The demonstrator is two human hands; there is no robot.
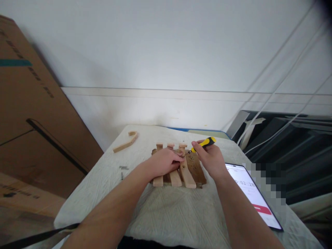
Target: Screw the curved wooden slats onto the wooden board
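My right hand [209, 157] is closed around the yellow and black handle of a screwdriver [208, 141]. Its shaft slants down to the left, with the tip at the rightmost wooden hook [187, 174]. My left hand [166, 162] lies across the pale hooks, its fingers closed at that same hook beside the screwdriver tip; a screw there is too small to make out. A second wooden hook [175, 178] and a third wooden hook [158, 181] lie to the left, partly under my hand. All three rest on a brown wooden board [196, 167].
A loose wooden hook [126, 143] lies at the back left of the cloth-covered table [178, 211]. Several screws [123, 168] are scattered left of the board. A phone [252, 197] showing a timer lies at the right. A large cardboard box [33, 103] stands on the left.
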